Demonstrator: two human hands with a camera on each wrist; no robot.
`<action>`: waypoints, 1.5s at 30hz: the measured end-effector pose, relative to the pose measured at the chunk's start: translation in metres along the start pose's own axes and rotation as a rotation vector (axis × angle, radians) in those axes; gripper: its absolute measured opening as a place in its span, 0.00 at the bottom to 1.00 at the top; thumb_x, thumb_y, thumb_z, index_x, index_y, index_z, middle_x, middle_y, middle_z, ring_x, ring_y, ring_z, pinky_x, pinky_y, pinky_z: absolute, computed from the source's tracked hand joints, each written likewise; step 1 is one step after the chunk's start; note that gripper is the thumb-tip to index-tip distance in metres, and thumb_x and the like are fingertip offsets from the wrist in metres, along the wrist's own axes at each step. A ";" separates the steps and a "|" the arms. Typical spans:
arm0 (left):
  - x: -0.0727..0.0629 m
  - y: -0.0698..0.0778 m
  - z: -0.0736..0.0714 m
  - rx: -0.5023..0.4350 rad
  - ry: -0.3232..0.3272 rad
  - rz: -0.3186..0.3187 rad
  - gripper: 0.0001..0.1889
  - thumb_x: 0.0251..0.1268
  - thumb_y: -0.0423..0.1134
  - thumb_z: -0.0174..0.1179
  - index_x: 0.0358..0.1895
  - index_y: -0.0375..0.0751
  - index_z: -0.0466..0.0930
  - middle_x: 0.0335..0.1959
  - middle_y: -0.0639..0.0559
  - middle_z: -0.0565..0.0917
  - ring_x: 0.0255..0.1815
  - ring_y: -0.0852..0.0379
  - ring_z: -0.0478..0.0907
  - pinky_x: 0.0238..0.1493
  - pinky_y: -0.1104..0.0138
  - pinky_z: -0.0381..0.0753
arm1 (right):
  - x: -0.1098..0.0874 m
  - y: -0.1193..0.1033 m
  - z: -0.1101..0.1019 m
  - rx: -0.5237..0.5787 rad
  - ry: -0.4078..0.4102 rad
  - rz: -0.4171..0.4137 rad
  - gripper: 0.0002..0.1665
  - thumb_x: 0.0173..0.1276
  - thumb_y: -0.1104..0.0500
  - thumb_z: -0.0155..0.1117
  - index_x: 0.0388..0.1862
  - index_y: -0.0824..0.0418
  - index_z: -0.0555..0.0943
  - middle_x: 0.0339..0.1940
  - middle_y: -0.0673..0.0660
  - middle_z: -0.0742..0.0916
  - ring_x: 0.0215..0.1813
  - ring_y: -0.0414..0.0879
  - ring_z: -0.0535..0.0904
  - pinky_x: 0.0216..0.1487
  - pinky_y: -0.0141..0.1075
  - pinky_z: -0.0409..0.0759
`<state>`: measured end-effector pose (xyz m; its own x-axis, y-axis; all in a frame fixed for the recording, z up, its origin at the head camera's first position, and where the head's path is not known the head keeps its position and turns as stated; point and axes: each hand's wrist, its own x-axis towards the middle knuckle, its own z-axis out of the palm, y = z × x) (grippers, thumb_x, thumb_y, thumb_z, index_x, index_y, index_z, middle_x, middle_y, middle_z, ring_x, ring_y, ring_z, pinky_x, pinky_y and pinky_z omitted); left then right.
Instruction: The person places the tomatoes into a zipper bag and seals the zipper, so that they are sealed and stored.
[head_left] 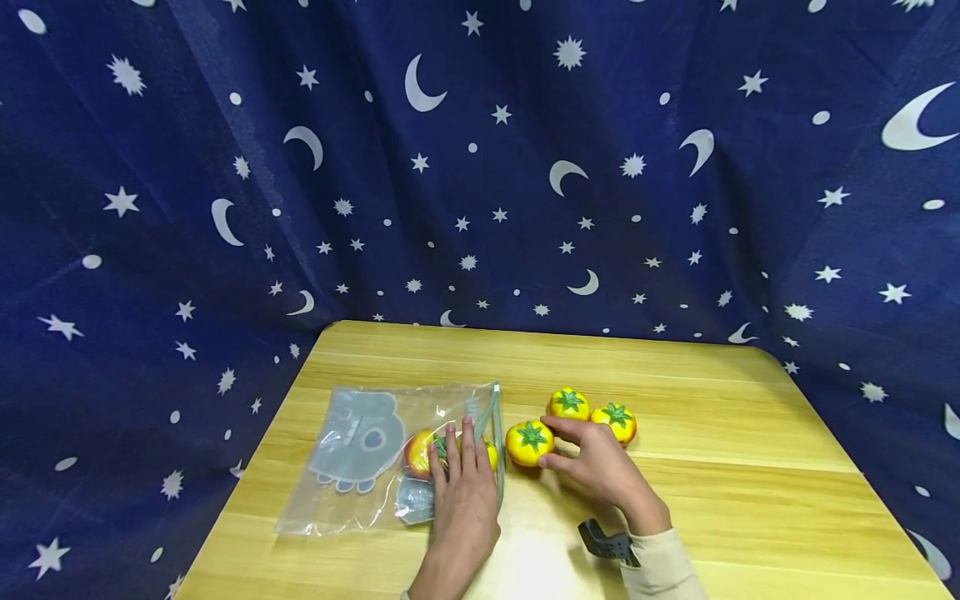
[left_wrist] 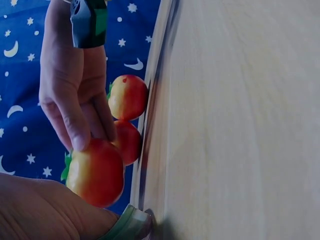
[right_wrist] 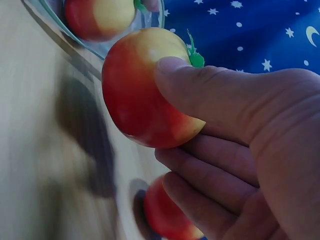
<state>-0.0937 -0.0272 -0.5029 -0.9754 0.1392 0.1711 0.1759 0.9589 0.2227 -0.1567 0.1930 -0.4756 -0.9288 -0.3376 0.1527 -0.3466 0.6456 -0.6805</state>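
On the table, a clear zip bag (head_left: 363, 450) with a blue-grey cartoon print lies flat, its mouth to the right. Two yellow-red toy tomatoes (head_left: 418, 454) are inside it, partly covered by my left hand (head_left: 467, 508). That hand rests over the bag with straight, spread fingers; its thumb is at the green zip edge (left_wrist: 131, 224). Just right of the mouth, my right hand (head_left: 600, 467) pinches a toy tomato (right_wrist: 142, 92) between thumb and fingers, green leaf top upward. Two more toy tomatoes (head_left: 568, 403) sit behind my right hand.
The wooden table (head_left: 750, 467) extends to the right of the hands. A dark blue curtain (head_left: 510, 167) with moons and stars hangs behind and beside it. A dark strap device (head_left: 606, 542) sits on my right wrist.
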 end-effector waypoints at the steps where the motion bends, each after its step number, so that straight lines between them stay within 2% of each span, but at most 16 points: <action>1: 0.000 0.000 0.000 0.002 0.002 0.001 0.50 0.45 0.27 0.85 0.77 0.25 0.70 0.89 0.28 0.54 0.89 0.24 0.49 0.83 0.26 0.52 | 0.001 0.000 0.002 0.002 -0.003 -0.006 0.35 0.66 0.55 0.84 0.69 0.65 0.85 0.66 0.63 0.90 0.65 0.61 0.90 0.66 0.55 0.86; 6: 0.000 0.000 0.000 0.002 0.006 0.006 0.49 0.47 0.27 0.84 0.77 0.25 0.71 0.89 0.27 0.55 0.89 0.24 0.49 0.82 0.26 0.53 | 0.006 -0.002 0.010 0.012 -0.012 -0.013 0.34 0.67 0.56 0.84 0.69 0.64 0.85 0.66 0.61 0.90 0.65 0.60 0.89 0.66 0.55 0.86; 13: 0.000 0.000 0.000 0.006 0.002 0.009 0.50 0.48 0.28 0.84 0.78 0.24 0.69 0.89 0.28 0.54 0.89 0.25 0.49 0.82 0.26 0.53 | 0.008 -0.006 0.017 -0.011 0.008 0.021 0.34 0.65 0.56 0.85 0.69 0.63 0.86 0.66 0.59 0.91 0.66 0.59 0.89 0.67 0.55 0.86; 27: -0.001 0.001 -0.001 0.014 0.001 0.004 0.53 0.48 0.26 0.83 0.81 0.24 0.65 0.89 0.29 0.54 0.90 0.25 0.49 0.83 0.27 0.52 | 0.015 -0.010 0.026 -0.033 0.053 0.044 0.35 0.66 0.56 0.85 0.70 0.63 0.85 0.67 0.61 0.90 0.66 0.60 0.89 0.68 0.55 0.85; 35: -0.001 0.002 0.001 0.007 0.009 0.012 0.50 0.47 0.25 0.82 0.78 0.25 0.69 0.89 0.28 0.55 0.89 0.25 0.50 0.82 0.26 0.53 | 0.023 -0.010 0.033 -0.044 0.090 0.040 0.34 0.66 0.56 0.85 0.70 0.64 0.85 0.65 0.59 0.91 0.67 0.57 0.88 0.69 0.54 0.84; 45: -0.002 0.003 0.001 -0.002 0.013 0.021 0.53 0.45 0.22 0.80 0.81 0.25 0.66 0.89 0.28 0.55 0.89 0.25 0.50 0.83 0.26 0.51 | 0.032 -0.016 0.047 -0.033 0.103 0.054 0.34 0.67 0.57 0.84 0.70 0.65 0.85 0.65 0.60 0.91 0.69 0.57 0.87 0.72 0.54 0.82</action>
<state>-0.0917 -0.0246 -0.5035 -0.9697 0.1556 0.1885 0.1963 0.9553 0.2211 -0.1748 0.1398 -0.4935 -0.9541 -0.2308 0.1907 -0.2985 0.6839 -0.6657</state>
